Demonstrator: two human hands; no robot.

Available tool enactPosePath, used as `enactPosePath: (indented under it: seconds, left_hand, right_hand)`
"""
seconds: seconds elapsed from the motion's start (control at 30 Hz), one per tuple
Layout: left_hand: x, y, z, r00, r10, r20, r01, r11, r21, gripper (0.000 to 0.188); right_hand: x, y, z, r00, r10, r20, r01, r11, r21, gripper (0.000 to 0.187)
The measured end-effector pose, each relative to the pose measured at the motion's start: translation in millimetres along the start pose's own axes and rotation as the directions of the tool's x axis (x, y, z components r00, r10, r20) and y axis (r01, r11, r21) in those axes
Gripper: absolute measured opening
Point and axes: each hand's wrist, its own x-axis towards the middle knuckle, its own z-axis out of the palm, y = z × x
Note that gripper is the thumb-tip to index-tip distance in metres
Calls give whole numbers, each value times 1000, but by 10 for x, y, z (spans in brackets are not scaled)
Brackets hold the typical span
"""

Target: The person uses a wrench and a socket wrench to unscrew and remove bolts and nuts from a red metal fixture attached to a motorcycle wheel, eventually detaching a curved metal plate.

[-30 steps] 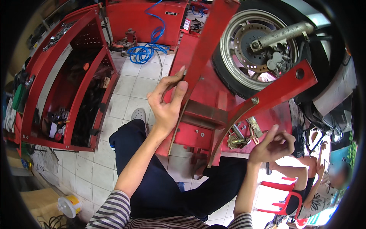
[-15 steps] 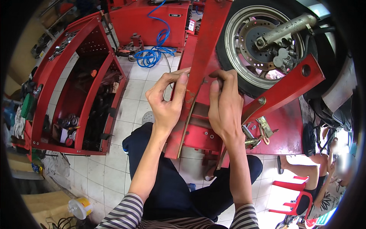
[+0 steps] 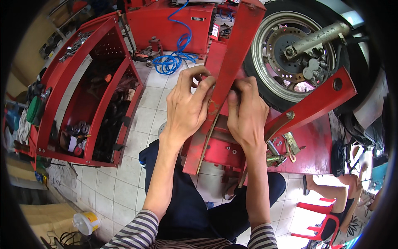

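Observation:
A long red metal bar (image 3: 232,58) slants between my two hands above a red workbench plate (image 3: 306,153). My left hand (image 3: 187,103) is at the bar's left side, its fingers curled in a pinch against it. On the opposite side, my right hand (image 3: 248,116) has bent fingers drawn together close to the bar. The bar hides both sets of fingertips, so whatever is between them cannot be made out. A second red bar (image 3: 319,99) with a round hole slants to the right, joined by a bolt (image 3: 290,115). Two small nuts or washers (image 3: 231,150) lie on red metal below my hands.
A motorcycle wheel (image 3: 262,50) with a brake disc stands at the upper right. Small metal parts (image 3: 275,157) lie beside my right forearm. A red tool cart (image 3: 89,145) stands left, a coiled blue hose (image 3: 168,64) beyond it. A person sits on a red chair (image 3: 331,224) at lower right.
My left hand has rolled over, so its back and knuckles face up and its thumb is less visible. My right hand keeps nearly the same pose. The whole view has shifted slightly.

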Motion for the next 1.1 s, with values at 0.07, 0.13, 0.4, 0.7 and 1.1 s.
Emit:
enactPosePath:
  seconds: [0.07, 0.13, 0.4, 0.7, 1.1]
  left_hand:
    - [-22, 6, -12, 998, -45, 42, 47, 998, -43, 22]
    - [-32, 8, -9, 997, -66, 47, 70, 993, -94, 22]
    - [-28, -32, 56, 999, -46, -19, 42, 981, -192, 16]
    - [-66, -43, 97, 996, -92, -18, 84, 961, -262, 14]
    - [-107, -24, 125, 997, -50, -60, 41, 987, -154, 19]
  right_hand:
    - [-5, -4, -17, 1000, -12, 9, 13, 999, -37, 15]
    - [-13, -12, -8, 1000, -20, -4, 20, 1000, -23, 13]
    - [-25, -33, -6, 1000, 15, 5, -15, 999, 31, 10]
    - [-17, -37, 4, 999, 34, 23, -37, 989, 140, 8]
    - [-38, -21, -6, 986, 104, 131, -138, 948, 286, 19]
